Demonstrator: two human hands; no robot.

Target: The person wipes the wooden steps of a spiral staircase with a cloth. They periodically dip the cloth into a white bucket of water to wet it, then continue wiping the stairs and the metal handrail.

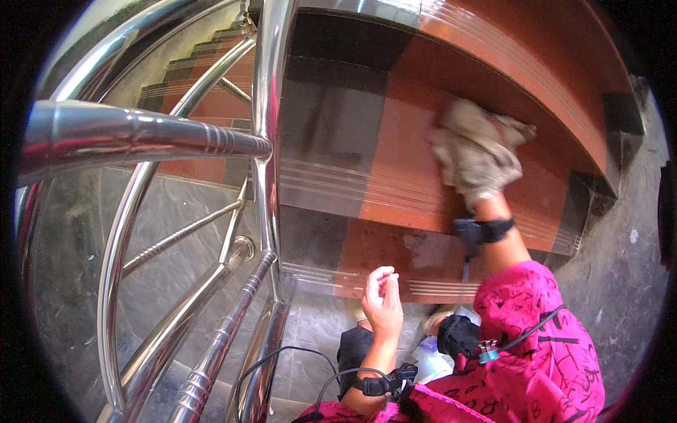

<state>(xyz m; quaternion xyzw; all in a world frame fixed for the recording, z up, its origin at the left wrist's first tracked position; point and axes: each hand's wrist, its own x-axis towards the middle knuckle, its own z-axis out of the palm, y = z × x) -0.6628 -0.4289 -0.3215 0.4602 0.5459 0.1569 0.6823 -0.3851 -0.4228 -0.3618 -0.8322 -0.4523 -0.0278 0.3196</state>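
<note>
A greyish cloth (476,150), partly blurred, lies over my right hand on the red and black stair tread (394,158). The cloth hides the fingers, with only the wrist showing below it. My left hand (382,299) is raised in front of my body over the lowest step, its fingers curled loosely together, and nothing shows in it. Both wrists wear black straps with cables.
Stainless steel railing posts and bars (267,132) stand close on my left. More steps (198,69) rise beyond them. A grey wall (629,238) bounds the stairs on the right. My feet are on the grey tiled floor (304,322).
</note>
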